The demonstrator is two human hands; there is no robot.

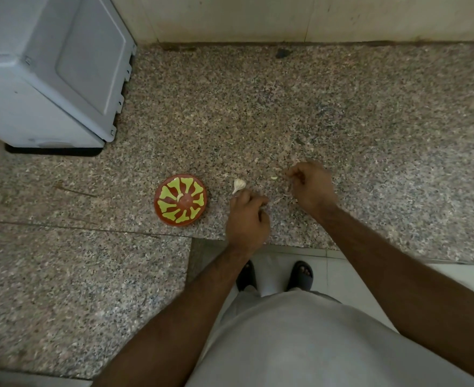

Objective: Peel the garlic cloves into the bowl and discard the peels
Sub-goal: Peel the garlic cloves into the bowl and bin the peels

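A small red bowl with a yellow-green pattern (180,200) stands on the speckled granite counter (258,121), with one pale peeled clove (179,196) inside it. Just right of the bowl lies a white unpeeled garlic piece (239,185). My left hand (247,219) rests below that piece, its fingers curled closed, touching or nearly touching it. My right hand (310,187) is further right, fingers pinched together on thin peel scraps. A small pale clove bit (274,177) lies left of the right hand's fingertips.
A grey-white appliance (48,71) stands at the back left of the counter. A tiled wall (286,18) runs along the back. The counter's front edge steps near my hands; below it are the floor and my sandalled feet (275,275).
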